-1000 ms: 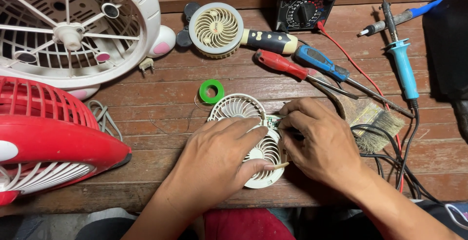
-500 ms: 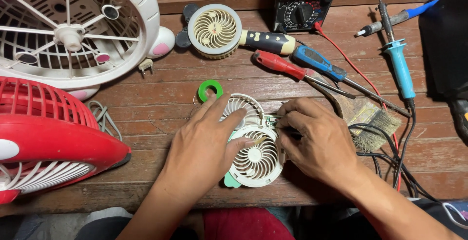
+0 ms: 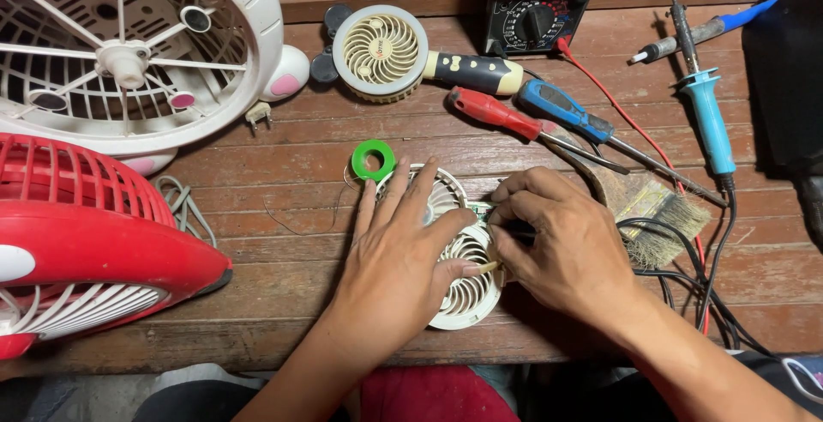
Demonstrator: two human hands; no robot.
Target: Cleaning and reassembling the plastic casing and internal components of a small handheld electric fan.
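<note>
A small cream hand fan [image 3: 467,289] lies opened on the wooden table [image 3: 283,259], its two round grilles side by side. My left hand [image 3: 403,250] lies flat on it, fingers spread over the upper grille [image 3: 443,195]. My right hand [image 3: 561,238] is curled at the fan's right edge, fingertips pinched on a small part by a green circuit board [image 3: 480,208]; what it pinches is hidden. A green solder spool [image 3: 374,160] sits just beyond my left fingertips.
A white desk fan [image 3: 129,53] and a red fan [image 3: 77,242] fill the left. Farther back are another cream hand fan [image 3: 381,51], a multimeter [image 3: 536,6], red [image 3: 493,111] and blue [image 3: 561,109] screwdrivers, a blue soldering iron [image 3: 710,122], a brush [image 3: 656,212] and black cables [image 3: 686,268].
My left hand has slid forward and flattened over the small fan, covering more of its grilles. My right hand has stayed at the fan's right edge.
</note>
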